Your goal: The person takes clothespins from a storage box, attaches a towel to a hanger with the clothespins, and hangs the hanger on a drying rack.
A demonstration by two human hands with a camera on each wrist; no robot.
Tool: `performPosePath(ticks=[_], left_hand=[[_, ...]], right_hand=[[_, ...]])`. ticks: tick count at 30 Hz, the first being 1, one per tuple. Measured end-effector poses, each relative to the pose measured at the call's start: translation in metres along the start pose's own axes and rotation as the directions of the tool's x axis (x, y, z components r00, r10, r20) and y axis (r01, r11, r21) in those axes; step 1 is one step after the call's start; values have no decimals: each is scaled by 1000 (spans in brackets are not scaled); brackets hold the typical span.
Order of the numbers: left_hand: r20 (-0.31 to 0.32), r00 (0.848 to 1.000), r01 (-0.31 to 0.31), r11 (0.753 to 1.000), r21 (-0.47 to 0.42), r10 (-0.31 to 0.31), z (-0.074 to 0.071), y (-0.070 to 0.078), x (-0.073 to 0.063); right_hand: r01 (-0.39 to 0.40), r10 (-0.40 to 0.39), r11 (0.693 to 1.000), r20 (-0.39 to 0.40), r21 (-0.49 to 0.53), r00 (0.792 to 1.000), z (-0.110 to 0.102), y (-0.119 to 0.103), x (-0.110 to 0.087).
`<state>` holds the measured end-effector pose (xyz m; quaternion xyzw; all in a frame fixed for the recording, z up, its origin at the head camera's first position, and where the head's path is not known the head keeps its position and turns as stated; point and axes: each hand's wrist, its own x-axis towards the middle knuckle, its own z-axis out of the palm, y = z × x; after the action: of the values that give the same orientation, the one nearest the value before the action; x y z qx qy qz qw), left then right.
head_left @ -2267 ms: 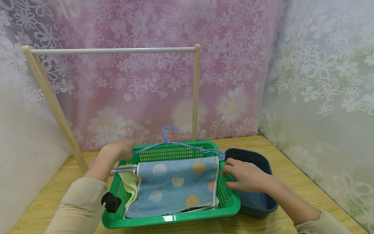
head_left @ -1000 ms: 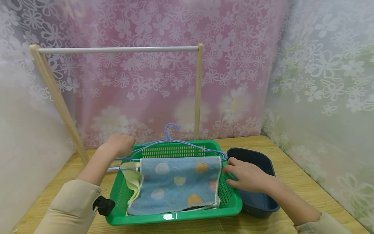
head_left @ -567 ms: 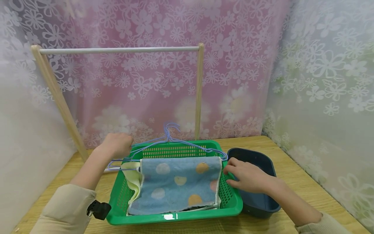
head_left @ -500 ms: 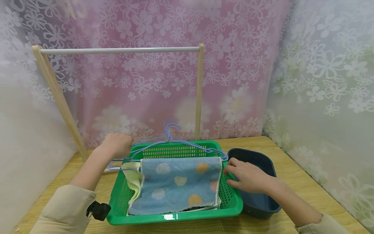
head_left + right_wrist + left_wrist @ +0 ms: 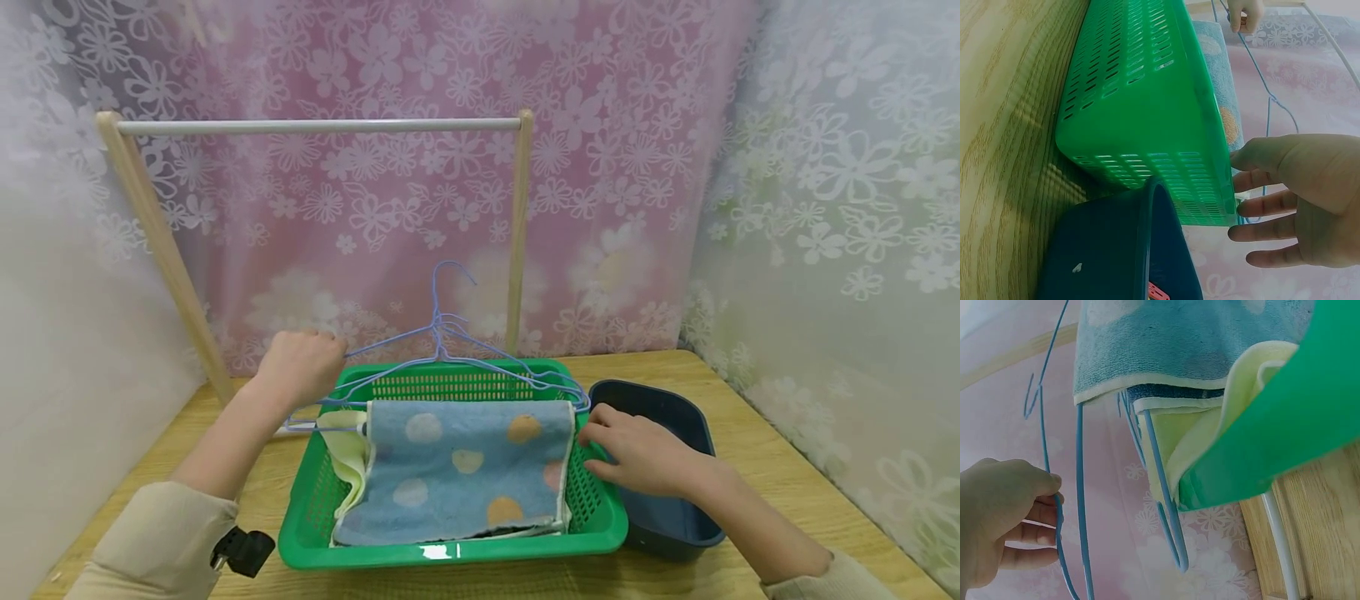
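My left hand [image 5: 303,367] pinches the left arm of a thin blue wire hanger [image 5: 390,340] between thumb and fingers. Its hook stands higher than the other hooks behind the green basket [image 5: 450,552]. More blue hangers [image 5: 480,362] lie across the basket's back. A folded blue towel [image 5: 435,475] with white and orange dots lies in the basket, with a pale yellow cloth [image 5: 347,458] at its left. By the basket's right rim is my right hand [image 5: 637,450], fingers spread and slightly bent; in the right wrist view they come close to the rim, and whether they touch it I cannot tell.
A dark blue bin [image 5: 667,517] stands against the basket's right side, with a small red piece [image 5: 1158,292] inside. Behind the basket rises a wooden rack with a white rod [image 5: 322,127]. Flowered curtains [image 5: 840,208] enclose the wooden table [image 5: 712,392].
My left hand has raised one hanger, whose hook now rises well clear of the others; it earlier sat level with them. The right hand has hardly moved. The view has shifted slightly.
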<state>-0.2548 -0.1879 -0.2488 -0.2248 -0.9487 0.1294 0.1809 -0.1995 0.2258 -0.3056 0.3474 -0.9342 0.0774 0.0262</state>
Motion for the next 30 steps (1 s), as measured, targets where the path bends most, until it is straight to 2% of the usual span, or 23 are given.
performPosePath(ticks=[7, 15, 18, 21, 24, 27, 30], left_hand=[[-74, 997, -6, 998, 55, 10, -1, 3, -3], [-137, 990, 27, 999, 41, -21, -5, 6, -11], [-203, 979, 37, 998, 40, -28, -3, 8, -14], [-298, 954, 42, 998, 44, -27, 1, 10, -16], [-359, 933, 46, 998, 41, -28, 2, 12, -17], [-372, 928, 55, 998, 39, -37, 1, 13, -17], [-355, 933, 67, 997, 40, -48, -1, 14, -17]], right_hand=[[3, -3, 1000, 3, 10, 1000, 0, 0, 0], [18, -18, 1000, -11, 0, 1000, 0, 2, -1], [15, -15, 1000, -14, -6, 1000, 0, 2, -1], [15, -15, 1000, -18, -10, 1000, -1, 2, -1], [18, -18, 1000, -20, -14, 1000, -1, 3, -2], [13, -13, 1000, -18, -16, 1000, -1, 3, -1], [19, -19, 1000, -17, -13, 1000, -1, 3, -1]])
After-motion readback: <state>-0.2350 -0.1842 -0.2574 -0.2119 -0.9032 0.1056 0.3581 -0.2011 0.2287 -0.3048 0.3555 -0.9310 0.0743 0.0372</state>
